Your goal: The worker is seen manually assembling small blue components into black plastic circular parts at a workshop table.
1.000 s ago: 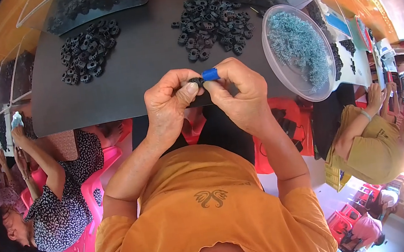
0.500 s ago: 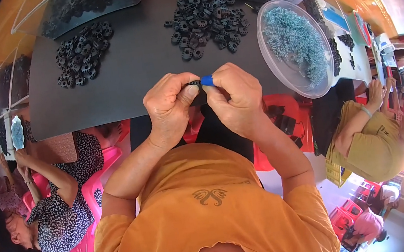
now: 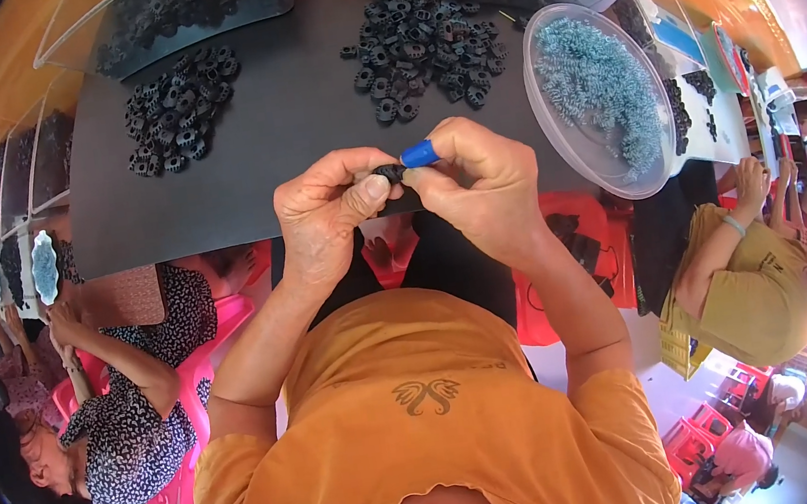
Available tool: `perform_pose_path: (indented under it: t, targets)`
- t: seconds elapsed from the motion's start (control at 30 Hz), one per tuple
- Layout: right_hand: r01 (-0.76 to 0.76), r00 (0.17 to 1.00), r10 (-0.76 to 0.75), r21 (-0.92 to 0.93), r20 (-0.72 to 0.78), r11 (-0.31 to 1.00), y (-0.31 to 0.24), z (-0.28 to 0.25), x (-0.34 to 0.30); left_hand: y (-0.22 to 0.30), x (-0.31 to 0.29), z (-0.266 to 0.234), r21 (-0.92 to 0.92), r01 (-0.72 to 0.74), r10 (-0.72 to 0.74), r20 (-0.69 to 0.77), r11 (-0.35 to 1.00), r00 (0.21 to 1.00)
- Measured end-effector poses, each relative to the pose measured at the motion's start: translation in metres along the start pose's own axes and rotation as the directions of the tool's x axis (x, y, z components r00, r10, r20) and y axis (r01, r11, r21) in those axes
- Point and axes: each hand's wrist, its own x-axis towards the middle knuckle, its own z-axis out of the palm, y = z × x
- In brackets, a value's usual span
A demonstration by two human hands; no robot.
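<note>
A small black plastic part (image 3: 387,172) is held over the table's near edge. My left hand (image 3: 323,211) pinches it between thumb and forefinger. From the other side my right hand (image 3: 484,182) grips its right end, thumb below and forefinger above. A blue finger cover (image 3: 419,154) sits on that forefinger. The fingertips hide much of the part, and whether anything smaller is between them cannot be seen. Similar black parts lie in a left pile (image 3: 179,108) and a right pile (image 3: 424,53) beyond my hands.
A round clear tub (image 3: 538,99) of light-blue coil springs stands at the right on the dark table (image 3: 289,95). Clear bins (image 3: 193,11) of black parts line the back. People sit on both sides, one at the left (image 3: 133,426), another at the right (image 3: 740,281).
My right forefinger has lifted and tilted, and the right hand has opened out slightly. My left hand has turned the black part, showing more of it. The view has shifted slightly.
</note>
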Motion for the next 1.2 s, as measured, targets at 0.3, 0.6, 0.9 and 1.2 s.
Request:
perform_pose_path:
  t: [0.3,0.6,0.9,1.2]
  targets:
    - [0.432,0.9,-0.415,-0.394,0.131,0.812,0.006,-0.005,0.004,0.0,-0.002,0.007,0.202,-0.082,0.087,-0.015,0.976,0.996]
    - [-0.021,0.997,0.037,0.238,-0.062,0.971,-0.009,-0.009,0.003,0.005,0.008,0.0,-0.294,0.145,-0.144,0.027,0.945,0.989]
    - [0.108,0.994,-0.11,-0.096,-0.015,0.989,-0.005,-0.006,0.0,0.007,0.005,0.003,-0.297,0.163,-0.17,0.003,0.941,0.986]
    - [0.098,0.993,-0.085,-0.179,0.077,0.979,-0.025,-0.003,0.001,0.005,-0.001,0.003,-0.263,0.13,-0.132,0.012,0.956,0.991]
